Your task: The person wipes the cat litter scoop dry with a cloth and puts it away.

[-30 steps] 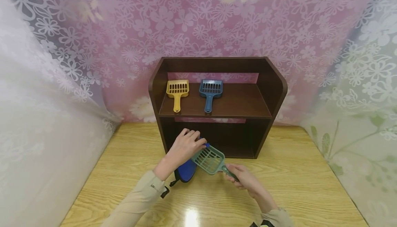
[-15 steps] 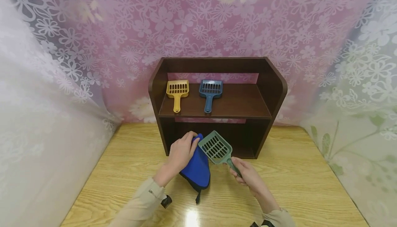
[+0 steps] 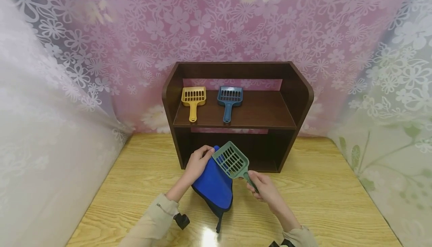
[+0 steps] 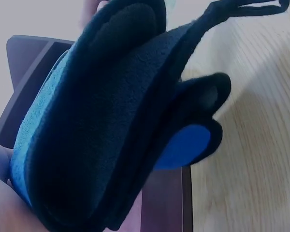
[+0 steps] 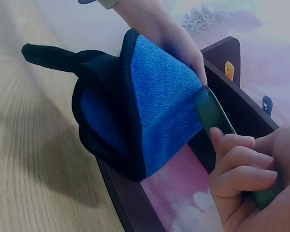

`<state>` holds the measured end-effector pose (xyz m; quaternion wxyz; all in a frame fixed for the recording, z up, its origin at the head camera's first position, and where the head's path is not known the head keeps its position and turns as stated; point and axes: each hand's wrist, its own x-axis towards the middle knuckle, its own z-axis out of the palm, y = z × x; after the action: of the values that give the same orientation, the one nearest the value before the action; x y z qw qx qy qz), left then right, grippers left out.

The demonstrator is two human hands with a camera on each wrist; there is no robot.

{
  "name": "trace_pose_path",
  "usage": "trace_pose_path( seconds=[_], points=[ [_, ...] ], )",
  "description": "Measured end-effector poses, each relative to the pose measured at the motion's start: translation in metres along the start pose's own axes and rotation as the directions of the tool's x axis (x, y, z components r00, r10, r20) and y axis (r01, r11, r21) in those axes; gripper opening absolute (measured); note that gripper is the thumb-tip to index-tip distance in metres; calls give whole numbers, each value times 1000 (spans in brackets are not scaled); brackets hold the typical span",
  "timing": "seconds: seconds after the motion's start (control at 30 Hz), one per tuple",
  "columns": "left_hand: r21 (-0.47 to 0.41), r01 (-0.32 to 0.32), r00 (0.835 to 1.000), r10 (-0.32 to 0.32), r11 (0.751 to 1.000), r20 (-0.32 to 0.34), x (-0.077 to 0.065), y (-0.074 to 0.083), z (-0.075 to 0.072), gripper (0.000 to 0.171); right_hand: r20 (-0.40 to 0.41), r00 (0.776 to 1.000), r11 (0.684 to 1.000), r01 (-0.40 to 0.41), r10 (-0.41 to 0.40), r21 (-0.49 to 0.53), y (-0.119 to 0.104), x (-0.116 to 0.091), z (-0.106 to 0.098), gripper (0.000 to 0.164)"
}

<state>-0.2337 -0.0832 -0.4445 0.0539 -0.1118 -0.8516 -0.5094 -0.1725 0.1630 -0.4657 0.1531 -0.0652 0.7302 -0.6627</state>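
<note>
My left hand (image 3: 197, 163) pinches the upper end of a folded blue cloth (image 3: 212, 187) with black edging. In the head view the cloth hangs over the table, its black loop (image 3: 219, 224) lowest. A green slotted litter scoop (image 3: 240, 172) is held by its handle in my right hand (image 3: 265, 189), tilted up to the left. The scoop's left edge overlaps the cloth, and blue shows through its slots. The left wrist view has the cloth's dark folds (image 4: 111, 96) up close. In the right wrist view, the scoop's edge (image 5: 212, 116) lies right at the cloth (image 5: 166, 92).
Behind the hands stands a dark brown two-level shelf (image 3: 270, 108). A yellow litter scoop (image 3: 192, 113) and a dark blue litter scoop (image 3: 227, 113) lie on its upper level. The wooden table (image 3: 320, 187) is bounded by flowered curtains (image 3: 219, 26) at the back and sides.
My left hand has drawn back left off the scoop's front edge, and the cloth now hangs open lower down. The scoop has tipped more upright, then shifted slightly left over the cloth.
</note>
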Motion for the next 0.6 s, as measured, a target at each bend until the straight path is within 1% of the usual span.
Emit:
trace_pose_path(
  seconds=[0.1,0.17,0.23,0.33,0.4,0.47,0.6],
  points=[
    [-11,2,1000,-1,1000,11,1,2,-2,29,48,999,1000,15,-14,-12,1,-1,0,48],
    [-6,-18,1000,18,1000,10,2,4,-2,30,92,995,999,27,-25,-23,1,-1,1,49],
    [3,-49,999,49,999,5,4,4,-2,32,122,992,999,23,-19,-29,2,-2,2,49],
    [3,-60,998,60,998,-3,7,4,-2,32,151,989,999,9,-3,-44,3,-3,4,48],
    [0,-43,999,43,999,-2,9,4,-1,32,164,986,999,-5,14,-54,4,-4,5,47],
    [-7,-11,1000,11,1000,2,12,4,-1,31,181,983,998,-6,16,-59,3,-5,6,44],
    [1,9,1000,-9,1000,10,15,4,0,30,196,980,998,-6,18,-61,3,-6,7,41]
  ],
)
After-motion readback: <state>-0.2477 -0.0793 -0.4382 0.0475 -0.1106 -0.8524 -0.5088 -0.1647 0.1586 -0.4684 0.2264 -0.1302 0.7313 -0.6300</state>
